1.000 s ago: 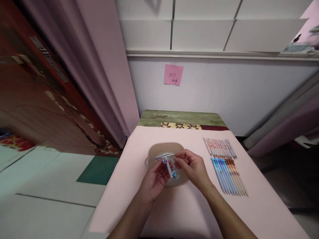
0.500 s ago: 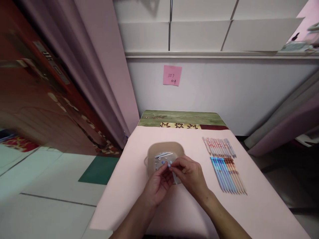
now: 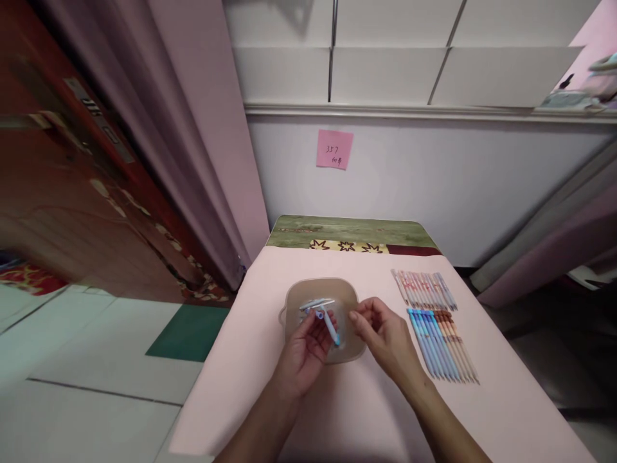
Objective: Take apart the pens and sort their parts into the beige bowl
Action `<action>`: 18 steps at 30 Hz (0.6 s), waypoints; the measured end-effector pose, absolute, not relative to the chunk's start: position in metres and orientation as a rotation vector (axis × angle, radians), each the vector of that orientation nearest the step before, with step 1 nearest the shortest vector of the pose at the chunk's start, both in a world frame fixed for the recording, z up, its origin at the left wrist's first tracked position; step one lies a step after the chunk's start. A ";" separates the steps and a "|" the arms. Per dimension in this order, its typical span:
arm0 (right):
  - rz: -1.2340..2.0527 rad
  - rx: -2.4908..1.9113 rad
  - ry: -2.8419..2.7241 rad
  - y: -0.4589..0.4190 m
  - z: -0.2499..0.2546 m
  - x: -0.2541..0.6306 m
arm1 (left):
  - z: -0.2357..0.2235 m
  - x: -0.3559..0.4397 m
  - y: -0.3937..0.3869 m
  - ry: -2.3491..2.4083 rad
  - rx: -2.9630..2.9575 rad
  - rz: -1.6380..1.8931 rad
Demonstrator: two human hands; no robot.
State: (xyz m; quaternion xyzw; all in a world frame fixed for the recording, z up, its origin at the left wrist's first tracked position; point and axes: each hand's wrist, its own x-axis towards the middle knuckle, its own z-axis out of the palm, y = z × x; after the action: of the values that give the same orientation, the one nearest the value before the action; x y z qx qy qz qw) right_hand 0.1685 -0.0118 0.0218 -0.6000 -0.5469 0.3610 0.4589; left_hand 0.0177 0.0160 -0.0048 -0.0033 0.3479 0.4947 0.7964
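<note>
My left hand point(image 3: 304, 359) is palm up over the front of a beige plastic bin point(image 3: 343, 290), thumb and fingers closed around a light blue pen barrel point(image 3: 330, 325). The barrel slants down to the right, with a brighter blue piece at its lower end. A small blue ring-like part point(image 3: 319, 314) shows by the thumb tip. At the bin's right rim, my right hand point(image 3: 386, 334) has thumb and index finger pinched together; whatever is between them is too small to tell. Inside the bin lie slim pen pieces point(image 3: 315, 303) and small bits, partly hidden by my left hand.
On the right of the pink-covered table point(image 3: 250, 386), several pinkish pens point(image 3: 424, 289) lie in a row. Nearer me is a row of blue pens point(image 3: 432, 347) and brown-topped pens point(image 3: 456, 347). A pink note point(image 3: 334, 149) is stuck on the wall behind.
My two hands came together over the bin at the small blue part, then parted. My right hand has moved back right to the rim, and the barrel shows again in my left hand.
</note>
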 end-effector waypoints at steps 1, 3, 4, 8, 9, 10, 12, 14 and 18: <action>0.847 -1.506 -1.381 -0.017 0.022 0.164 | -0.005 0.018 0.018 0.735 -0.019 1.099; 0.755 -1.539 -1.484 -0.024 0.019 0.154 | -0.006 0.020 0.020 0.709 -0.026 1.146; 0.685 -1.544 -1.537 -0.026 0.016 0.149 | -0.006 0.021 0.020 0.695 -0.025 1.153; 0.422 -1.510 -1.664 -0.024 -0.001 0.136 | -0.007 0.020 0.016 0.655 -0.003 1.146; 0.388 -1.496 -1.680 -0.023 -0.004 0.135 | -0.008 0.019 0.014 0.660 -0.002 1.150; 0.361 -1.485 -1.695 -0.022 -0.007 0.135 | -0.008 0.018 0.012 0.669 -0.004 1.155; 0.310 -1.485 -1.730 -0.022 -0.010 0.136 | -0.008 0.016 0.008 0.687 -0.001 1.156; 0.271 -1.525 -1.781 -0.022 -0.009 0.135 | -0.009 0.015 0.006 0.700 0.018 1.153; 0.216 -1.668 -1.961 -0.014 0.005 0.131 | -0.009 0.014 0.005 0.727 0.033 1.178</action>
State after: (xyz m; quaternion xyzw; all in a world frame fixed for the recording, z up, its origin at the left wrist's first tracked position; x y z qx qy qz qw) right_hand 0.1314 -0.0140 0.0050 -0.6207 -0.7296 0.0802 0.2755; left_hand 0.0138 0.0050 -0.0088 0.0151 0.3353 0.5430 0.7698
